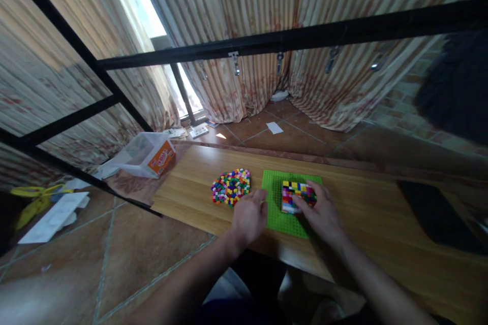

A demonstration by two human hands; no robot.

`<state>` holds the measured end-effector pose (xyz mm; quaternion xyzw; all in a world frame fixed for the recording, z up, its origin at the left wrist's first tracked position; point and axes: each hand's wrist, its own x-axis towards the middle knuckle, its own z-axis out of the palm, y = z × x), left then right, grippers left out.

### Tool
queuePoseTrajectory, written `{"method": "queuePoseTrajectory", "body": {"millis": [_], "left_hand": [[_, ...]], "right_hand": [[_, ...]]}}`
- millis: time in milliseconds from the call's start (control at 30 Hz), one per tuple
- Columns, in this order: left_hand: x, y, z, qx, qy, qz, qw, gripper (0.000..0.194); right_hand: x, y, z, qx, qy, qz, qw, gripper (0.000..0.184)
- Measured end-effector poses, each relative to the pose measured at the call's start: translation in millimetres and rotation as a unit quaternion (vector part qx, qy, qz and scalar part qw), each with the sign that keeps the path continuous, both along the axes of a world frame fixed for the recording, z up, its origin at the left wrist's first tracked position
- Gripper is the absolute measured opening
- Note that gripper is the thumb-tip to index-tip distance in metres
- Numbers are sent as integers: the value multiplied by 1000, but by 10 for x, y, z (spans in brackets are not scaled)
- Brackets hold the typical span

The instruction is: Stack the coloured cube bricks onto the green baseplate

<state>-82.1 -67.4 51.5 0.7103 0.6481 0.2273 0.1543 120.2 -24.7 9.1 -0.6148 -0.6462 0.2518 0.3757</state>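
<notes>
On the wooden table lies a green studded baseplate [274, 221]. A block of multicoloured toy bricks [290, 197] stands on it, with yellow and black bricks along its far edge. My right hand [325, 216] grips this block from the right, thumb on the near side and fingers at the far right corner. Just left of the baseplate, my left hand [248, 217] is closed with its fingertips pinched together; whatever is between them cannot be made out. Beside that hand a flat pile of small loose bricks [231, 186] in many colours is spread on the table.
The wooden table [190, 177] bears a dark flat object [438, 213] at the right. A clear plastic box [147, 155] with an orange label stands beyond the table's left end. A black metal frame [259, 43] with hooks crosses before striped curtains. Papers lie on the tiled floor.
</notes>
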Motion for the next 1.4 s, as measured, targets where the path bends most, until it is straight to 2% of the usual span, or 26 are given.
{"method": "queuePoseTrajectory", "body": {"millis": [167, 267, 567, 700, 833, 967, 1067, 1233, 1400], "left_hand": [[-676, 23, -108, 21, 44, 106, 993, 27], [-889, 77, -169, 27, 54, 100, 993, 29], [-854, 292, -256, 22, 117, 57, 991, 17], [-861, 277, -218, 49, 105, 55, 992, 16], [-680, 170, -118, 57, 17, 15, 998, 15], [-272, 38, -60, 9, -94, -70, 993, 16], [19, 9, -46, -6, -129, -93, 987, 15], [255, 94, -27, -9, -123, -92, 988, 19], [336, 155, -23, -23, -29, -94, 995, 18]], "right_hand": [[6, 18, -3, 6, -8, 37, 999, 66], [17, 21, -27, 19, -23, 51, 998, 63], [50, -12, 43, 16, -41, 32, 999, 62], [49, -9, 59, 13, -22, 31, 999, 58], [59, 17, 65, -8, 17, 7, 1000, 55], [88, 34, 76, -8, 40, -13, 999, 50], [108, 31, 96, -2, 44, -18, 999, 48], [125, 31, 116, -7, 36, -18, 999, 47], [119, 42, 114, 2, 36, -11, 999, 43]]}}
